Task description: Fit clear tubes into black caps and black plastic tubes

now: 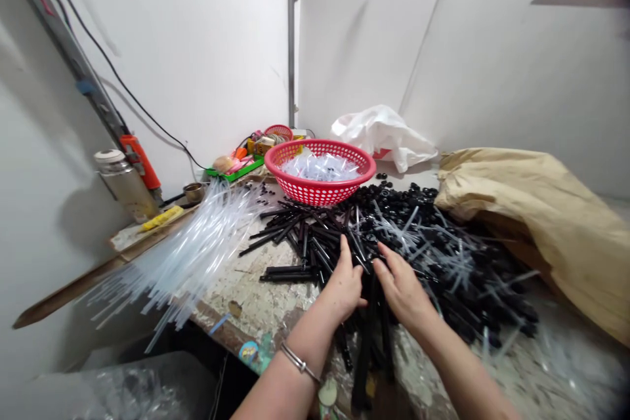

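Note:
Both hands are over a pile of black tubes (315, 243) on the worn table (246, 282). My left hand (344, 283), with a bracelet on its wrist, has its index finger stretched forward over the tubes; whether it grips any of them is hidden. Close by on the right, my right hand (401, 281) reaches toward the same tubes with its fingers extended and partly apart. Between the hands, black tubes run down toward the table's front edge. Beyond the tubes is a red basket (319, 193) with short clear pieces (319, 167) inside.
Long clear tubes (191, 243) overhang the table's left edge. Small black parts and clear sticks (457, 259) are heaped at the right, beside a tan sack (546, 210). A white bag (384, 134), green tray (241, 172) and bottle (125, 187) stand at the back and left.

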`<action>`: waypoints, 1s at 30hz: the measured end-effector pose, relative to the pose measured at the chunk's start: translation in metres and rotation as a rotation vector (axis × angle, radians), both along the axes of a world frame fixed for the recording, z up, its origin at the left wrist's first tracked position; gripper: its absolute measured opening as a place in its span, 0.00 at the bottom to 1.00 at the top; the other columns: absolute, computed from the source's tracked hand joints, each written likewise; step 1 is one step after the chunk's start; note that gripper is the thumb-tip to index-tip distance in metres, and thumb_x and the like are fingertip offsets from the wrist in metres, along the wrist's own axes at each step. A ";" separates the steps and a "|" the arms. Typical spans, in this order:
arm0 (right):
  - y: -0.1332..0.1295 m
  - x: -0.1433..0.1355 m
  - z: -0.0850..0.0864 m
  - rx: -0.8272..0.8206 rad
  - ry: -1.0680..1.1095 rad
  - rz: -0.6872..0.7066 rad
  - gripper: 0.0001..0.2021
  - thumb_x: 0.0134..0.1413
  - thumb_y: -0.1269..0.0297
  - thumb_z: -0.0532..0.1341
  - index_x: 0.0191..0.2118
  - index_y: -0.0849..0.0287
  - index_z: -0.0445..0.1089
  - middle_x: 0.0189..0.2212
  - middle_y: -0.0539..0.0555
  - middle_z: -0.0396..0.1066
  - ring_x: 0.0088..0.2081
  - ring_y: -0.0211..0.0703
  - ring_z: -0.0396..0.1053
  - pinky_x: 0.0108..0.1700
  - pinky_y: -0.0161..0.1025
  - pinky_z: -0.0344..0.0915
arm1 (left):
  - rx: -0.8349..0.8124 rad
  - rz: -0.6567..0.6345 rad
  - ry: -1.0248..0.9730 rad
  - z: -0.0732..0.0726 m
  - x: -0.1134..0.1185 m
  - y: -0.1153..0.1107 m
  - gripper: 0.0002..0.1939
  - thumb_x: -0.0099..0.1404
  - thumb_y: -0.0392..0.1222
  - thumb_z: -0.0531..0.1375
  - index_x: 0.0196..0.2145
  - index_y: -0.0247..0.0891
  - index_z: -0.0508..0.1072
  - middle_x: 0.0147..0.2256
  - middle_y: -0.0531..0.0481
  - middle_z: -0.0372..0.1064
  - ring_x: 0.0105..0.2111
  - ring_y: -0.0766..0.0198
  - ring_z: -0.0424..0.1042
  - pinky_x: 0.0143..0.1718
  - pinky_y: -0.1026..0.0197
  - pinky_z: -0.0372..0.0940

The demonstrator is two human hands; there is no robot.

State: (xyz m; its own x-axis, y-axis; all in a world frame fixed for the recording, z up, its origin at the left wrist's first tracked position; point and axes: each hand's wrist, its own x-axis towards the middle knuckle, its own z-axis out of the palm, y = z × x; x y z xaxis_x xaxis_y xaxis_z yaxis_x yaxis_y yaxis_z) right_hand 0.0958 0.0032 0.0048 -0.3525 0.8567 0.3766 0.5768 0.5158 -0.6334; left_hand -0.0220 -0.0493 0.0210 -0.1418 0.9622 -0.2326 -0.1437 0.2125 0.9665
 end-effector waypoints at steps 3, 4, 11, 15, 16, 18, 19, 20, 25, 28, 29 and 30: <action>-0.052 0.006 -0.016 0.195 -0.147 -0.043 0.30 0.56 0.51 0.50 0.59 0.66 0.57 0.60 0.67 0.51 0.61 0.59 0.47 0.58 0.58 0.50 | -0.035 -0.016 0.092 0.007 -0.006 -0.001 0.39 0.64 0.37 0.49 0.62 0.59 0.27 0.63 0.39 0.40 0.40 0.54 0.70 0.28 0.54 0.70; -0.068 0.007 -0.023 0.241 -0.219 -0.018 0.31 0.54 0.51 0.53 0.61 0.61 0.54 0.62 0.65 0.47 0.62 0.61 0.43 0.58 0.61 0.48 | -0.025 -0.021 0.129 0.008 -0.008 -0.001 0.38 0.64 0.37 0.49 0.62 0.60 0.29 0.64 0.38 0.37 0.38 0.56 0.71 0.26 0.56 0.69; -0.093 0.010 -0.051 0.256 -0.466 0.185 0.30 0.51 0.55 0.58 0.61 0.45 0.54 0.65 0.57 0.41 0.63 0.62 0.38 0.59 0.64 0.38 | 0.047 0.135 0.732 0.005 -0.042 -0.010 0.30 0.65 0.42 0.49 0.63 0.47 0.45 0.56 0.37 0.58 0.25 0.66 0.72 0.26 0.60 0.69; -0.061 0.011 -0.045 0.236 -0.491 0.236 0.25 0.54 0.55 0.54 0.59 0.45 0.56 0.64 0.51 0.45 0.62 0.58 0.44 0.60 0.63 0.31 | 0.040 0.346 1.010 -0.005 -0.079 -0.027 0.24 0.65 0.42 0.47 0.55 0.28 0.63 0.54 0.32 0.59 0.54 0.46 0.59 0.56 0.45 0.52; -0.052 0.012 -0.043 0.248 -0.499 0.253 0.25 0.55 0.56 0.53 0.59 0.45 0.56 0.64 0.50 0.45 0.62 0.58 0.44 0.61 0.63 0.30 | 0.030 0.373 1.053 -0.009 -0.086 -0.031 0.25 0.64 0.42 0.49 0.55 0.24 0.63 0.56 0.30 0.55 0.58 0.44 0.53 0.58 0.44 0.45; -0.036 0.013 -0.040 0.278 -0.517 0.276 0.23 0.58 0.58 0.52 0.59 0.46 0.56 0.64 0.48 0.45 0.63 0.57 0.43 0.60 0.63 0.28 | -0.048 0.361 1.158 -0.018 -0.094 -0.037 0.28 0.63 0.44 0.52 0.57 0.25 0.60 0.59 0.30 0.51 0.60 0.42 0.46 0.59 0.43 0.39; -0.029 0.013 -0.038 0.290 -0.527 0.277 0.22 0.59 0.60 0.51 0.59 0.46 0.56 0.63 0.48 0.46 0.63 0.57 0.43 0.60 0.64 0.27 | -0.111 0.328 1.223 -0.023 -0.094 -0.038 0.29 0.63 0.46 0.52 0.58 0.27 0.59 0.60 0.32 0.51 0.61 0.42 0.45 0.59 0.42 0.39; -0.023 0.014 -0.037 0.296 -0.537 0.278 0.22 0.59 0.62 0.50 0.59 0.46 0.56 0.63 0.48 0.46 0.63 0.56 0.42 0.60 0.64 0.27 | -0.176 0.285 1.290 -0.026 -0.092 -0.038 0.30 0.63 0.48 0.52 0.59 0.31 0.57 0.60 0.35 0.51 0.61 0.41 0.45 0.59 0.41 0.40; -0.022 0.022 -0.020 0.232 -0.569 0.261 0.20 0.61 0.60 0.49 0.59 0.46 0.56 0.63 0.51 0.47 0.64 0.59 0.35 0.59 0.66 0.27 | -0.279 0.165 1.452 -0.036 -0.059 -0.029 0.30 0.67 0.51 0.43 0.61 0.31 0.52 0.61 0.39 0.51 0.61 0.45 0.46 0.57 0.44 0.47; -0.041 0.026 -0.007 0.168 -0.522 0.218 0.24 0.60 0.52 0.48 0.61 0.47 0.53 0.65 0.56 0.38 0.64 0.60 0.29 0.59 0.66 0.28 | -0.171 0.122 1.493 -0.043 -0.039 -0.021 0.31 0.67 0.50 0.41 0.61 0.26 0.52 0.61 0.34 0.50 0.60 0.46 0.48 0.55 0.45 0.50; -0.048 0.026 -0.005 0.143 -0.499 0.221 0.27 0.59 0.48 0.48 0.62 0.47 0.50 0.65 0.57 0.35 0.64 0.60 0.27 0.59 0.66 0.28 | -0.120 0.108 1.514 -0.046 -0.033 -0.018 0.31 0.67 0.49 0.41 0.61 0.24 0.52 0.61 0.32 0.49 0.60 0.45 0.48 0.55 0.45 0.51; -0.055 0.027 -0.003 0.115 -0.480 0.234 0.30 0.56 0.44 0.49 0.63 0.47 0.48 0.66 0.58 0.33 0.64 0.61 0.26 0.58 0.67 0.29 | -0.072 0.098 1.535 -0.049 -0.028 -0.016 0.31 0.67 0.49 0.41 0.61 0.23 0.51 0.60 0.29 0.48 0.60 0.43 0.49 0.54 0.44 0.52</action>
